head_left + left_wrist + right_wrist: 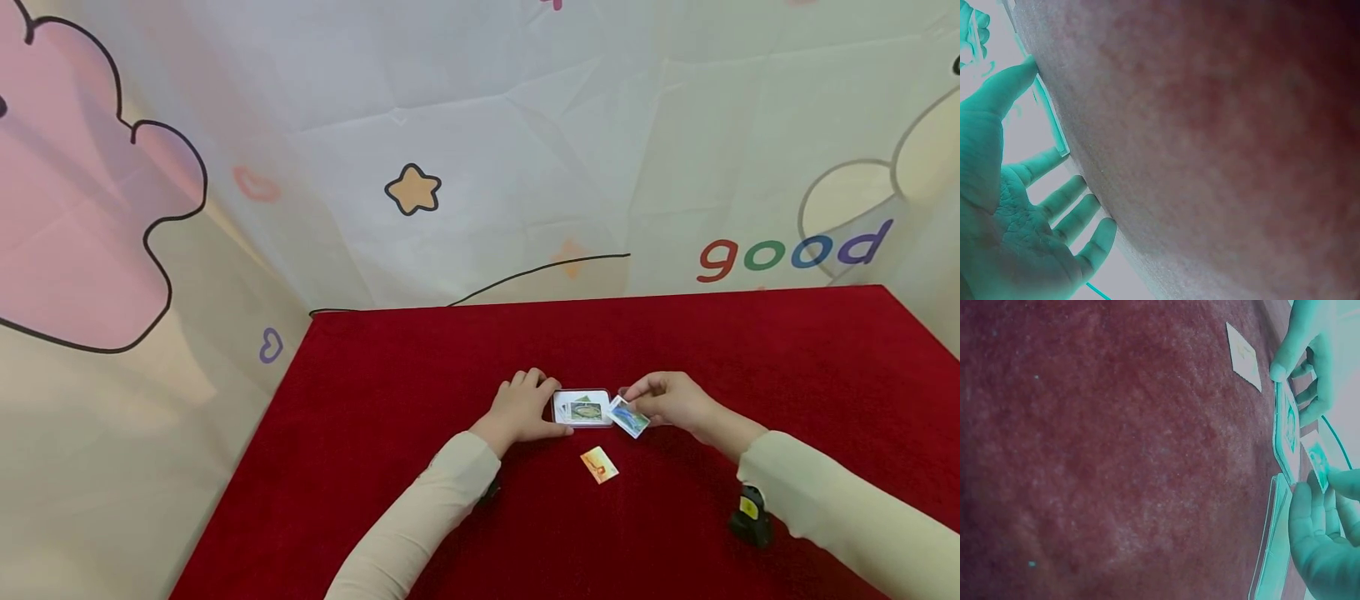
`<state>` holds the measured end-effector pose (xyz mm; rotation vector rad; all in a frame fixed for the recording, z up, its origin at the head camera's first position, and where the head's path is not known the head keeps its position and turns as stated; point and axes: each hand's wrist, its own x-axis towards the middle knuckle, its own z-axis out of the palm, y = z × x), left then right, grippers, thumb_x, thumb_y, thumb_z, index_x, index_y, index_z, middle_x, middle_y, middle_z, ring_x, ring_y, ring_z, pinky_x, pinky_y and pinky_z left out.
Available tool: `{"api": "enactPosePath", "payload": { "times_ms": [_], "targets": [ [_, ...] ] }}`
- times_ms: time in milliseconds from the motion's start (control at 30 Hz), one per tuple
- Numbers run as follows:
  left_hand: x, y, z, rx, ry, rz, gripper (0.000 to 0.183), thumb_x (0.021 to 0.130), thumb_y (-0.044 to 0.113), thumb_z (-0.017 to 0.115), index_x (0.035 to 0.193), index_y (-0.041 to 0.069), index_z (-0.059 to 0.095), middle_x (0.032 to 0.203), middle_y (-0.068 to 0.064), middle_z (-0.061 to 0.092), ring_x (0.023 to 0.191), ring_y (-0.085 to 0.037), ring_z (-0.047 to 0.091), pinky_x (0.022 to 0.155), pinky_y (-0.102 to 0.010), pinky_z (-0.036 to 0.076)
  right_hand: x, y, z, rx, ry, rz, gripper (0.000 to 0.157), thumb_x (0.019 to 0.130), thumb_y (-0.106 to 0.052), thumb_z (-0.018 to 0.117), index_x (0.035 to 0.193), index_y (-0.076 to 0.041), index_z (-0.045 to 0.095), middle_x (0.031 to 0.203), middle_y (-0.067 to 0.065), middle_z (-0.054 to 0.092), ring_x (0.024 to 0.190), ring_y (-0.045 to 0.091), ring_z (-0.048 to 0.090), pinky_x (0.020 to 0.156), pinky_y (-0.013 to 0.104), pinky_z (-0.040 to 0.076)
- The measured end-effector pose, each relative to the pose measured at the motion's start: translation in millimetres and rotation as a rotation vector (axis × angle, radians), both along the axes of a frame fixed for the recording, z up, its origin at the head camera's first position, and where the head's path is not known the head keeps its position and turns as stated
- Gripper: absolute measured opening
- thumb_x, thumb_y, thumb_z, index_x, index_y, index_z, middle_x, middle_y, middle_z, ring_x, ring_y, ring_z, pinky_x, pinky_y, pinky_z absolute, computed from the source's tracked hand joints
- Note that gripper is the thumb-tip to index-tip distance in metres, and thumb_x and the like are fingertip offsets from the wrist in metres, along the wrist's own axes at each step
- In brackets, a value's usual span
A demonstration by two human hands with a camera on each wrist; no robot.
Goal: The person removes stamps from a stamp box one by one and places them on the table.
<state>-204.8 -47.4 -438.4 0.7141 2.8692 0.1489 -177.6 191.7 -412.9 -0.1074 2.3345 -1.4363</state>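
A small shallow case (561, 414) with a pale inside lies on the red cloth, several stamps in it; a green-toned stamp (587, 412) shows on top. My left hand (522, 407) holds the case's left end between thumb and index finger, its other fingers spread on the cloth. Between thumb and fingers of my right hand (678, 403) is a blue picture stamp (628, 417), tilted by the case's right end. An orange-and-yellow stamp (599, 465) lies flat on the cloth, nearer me. In the right wrist view its edge (1244, 357) looks perforated.
A clear, flat-sided object (1272, 544) lies below the case in the right wrist view, cut off by the frame. Red cloth (420, 367) covers the table up to a printed fabric backdrop (510, 192). A dark wrist device (751, 517) hangs under the right sleeve.
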Motion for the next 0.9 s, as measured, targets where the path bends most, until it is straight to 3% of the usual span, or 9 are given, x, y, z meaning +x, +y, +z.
{"api": "enactPosePath", "payload": {
  "times_ms": [133,233,567,900],
  "targets": [
    [0.5,0.2,1.8,0.002,0.001,0.002,0.067,0.081,0.058,0.064,0.135,0.021,0.048,0.131,-0.004,0.046,0.118,-0.019,0.042,0.094,-0.036,0.04,1.4,-0.4,0.0,0.0,-0.013,-0.001,0.019,0.09,-0.006,0.06,0.104,0.007,0.061,0.133,0.027,0.051,0.093,0.016,0.057,0.074,0.03,0.053],
    [0.6,0.3,1.9,0.005,0.002,0.004,0.067,0.081,0.058,0.065,0.134,0.021,0.049,0.13,-0.004,0.046,0.118,-0.019,0.042,0.094,-0.036,0.04,2.6,-0.7,-0.3,0.005,-0.023,-0.013,0.017,0.09,-0.006,0.061,0.103,0.006,0.061,0.133,0.028,0.051,0.093,0.016,0.057,0.074,0.029,0.053],
    [-0.5,0.0,-2.3,0.005,0.0,0.009,0.067,0.081,0.058,0.065,0.134,0.021,0.049,0.13,-0.003,0.046,0.117,-0.019,0.043,0.094,-0.037,0.04,11.8,3.8,-3.5,0.03,-0.02,-0.01,0.021,0.089,-0.008,0.063,0.103,0.007,0.061,0.102,0.015,0.063,0.084,0.016,0.056,0.071,0.032,0.053],
    [0.2,0.3,-0.5,0.016,0.0,0.001,0.066,0.081,0.057,0.065,0.134,0.02,0.049,0.13,-0.004,0.047,0.117,-0.02,0.043,0.094,-0.038,0.04,21.0,7.0,-8.2,0.037,-0.016,-0.038,0.021,0.088,-0.007,0.063,0.102,0.008,0.061,0.099,0.012,0.063,0.082,0.014,0.056,0.07,0.031,0.052]
  ]
}}
